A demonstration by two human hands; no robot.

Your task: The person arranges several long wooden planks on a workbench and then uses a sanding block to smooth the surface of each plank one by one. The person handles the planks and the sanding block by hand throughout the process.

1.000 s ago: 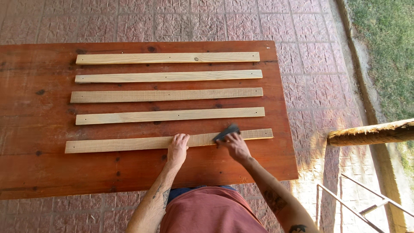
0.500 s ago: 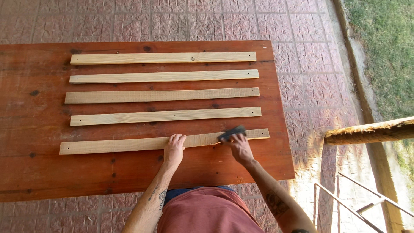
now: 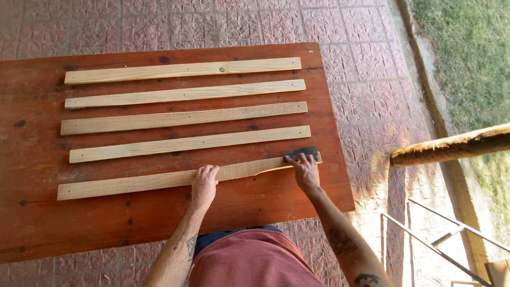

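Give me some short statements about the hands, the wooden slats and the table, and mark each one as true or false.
1. Five wooden slats lie on the table. True.
2. The left hand rests flat on the nearest slat. True.
3. The right hand is lifted clear above the table. False: it presses a dark sanding block onto the right end of the nearest slat.
4. The slats are stacked in a pile. False: they lie side by side, apart, roughly parallel.
5. The table stands on grass. False: it stands on reddish paving; grass lies beyond a kerb to the right.
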